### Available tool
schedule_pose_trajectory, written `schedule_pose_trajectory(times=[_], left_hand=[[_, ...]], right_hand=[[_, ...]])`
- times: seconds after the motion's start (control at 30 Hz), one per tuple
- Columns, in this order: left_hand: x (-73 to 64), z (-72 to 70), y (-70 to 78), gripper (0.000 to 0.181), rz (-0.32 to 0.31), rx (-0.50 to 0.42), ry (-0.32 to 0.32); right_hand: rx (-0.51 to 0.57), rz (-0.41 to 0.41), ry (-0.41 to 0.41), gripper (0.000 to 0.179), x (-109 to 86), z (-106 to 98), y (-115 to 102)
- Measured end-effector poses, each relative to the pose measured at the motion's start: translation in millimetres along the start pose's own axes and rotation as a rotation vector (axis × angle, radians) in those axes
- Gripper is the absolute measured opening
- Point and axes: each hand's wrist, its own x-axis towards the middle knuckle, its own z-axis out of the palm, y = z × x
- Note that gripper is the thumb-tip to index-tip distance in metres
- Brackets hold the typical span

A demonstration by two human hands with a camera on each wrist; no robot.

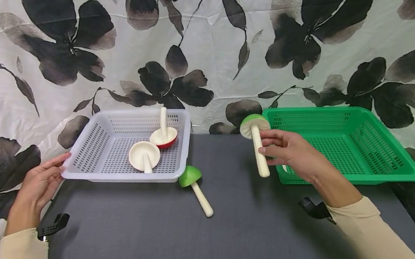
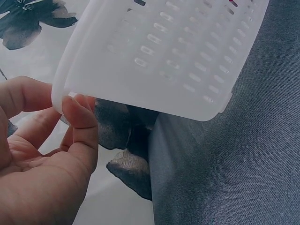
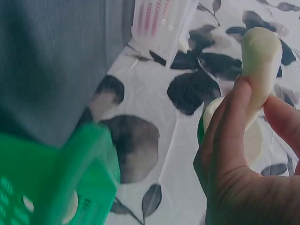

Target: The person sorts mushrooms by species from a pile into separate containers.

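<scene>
My right hand (image 1: 287,153) pinches the pale stem of a toy mushroom (image 1: 259,156) with a green cap, raised at the near left corner of the green basket (image 1: 344,179). The right wrist view shows the stem (image 3: 263,56) between thumb and fingers, the cap partly hidden behind them. At the left, my left hand (image 1: 39,183) grips the corner rim of a white basket (image 1: 125,177). Inside that basket lie a red-capped mushroom (image 1: 164,134) and another mushroom (image 1: 144,156), pale underside up. A second green-capped mushroom (image 1: 199,190) lies on the table beside the white basket.
A dark grey cloth (image 1: 176,240) covers the table. Behind it hangs a white curtain (image 1: 220,38) with dark flowers. Low inside the green basket, a pale piece (image 3: 70,206) shows in the right wrist view, mostly hidden by the basket wall.
</scene>
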Motion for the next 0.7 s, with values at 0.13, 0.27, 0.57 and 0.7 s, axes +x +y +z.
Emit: schedule_pose_trajectory(times=[0.13, 0.27, 0.57, 0.7], left_hand=[[-0.7, -0.4, -0.8, 0.040, -0.002, -0.014, -0.005], [-0.5, 0.2, -0.3, 0.040, -0.006, -0.017, -0.007], [-0.6, 1.4, -0.3, 0.039, -0.010, 0.005, 0.006], [-1.1, 2.3, -0.1, 0.039, -0.012, 0.007, 0.010]], right_hand=[[-0.011, 0.017, 0.012, 0.068, -1.1, -15, -3], [-0.022, 0.028, 0.015, 0.070, -1.4, -31, -3], [-0.027, 0.048, 0.064, 0.069, 2.9, -56, 3], [-0.036, 0.055, 0.071, 0.069, 4.3, -65, 6]])
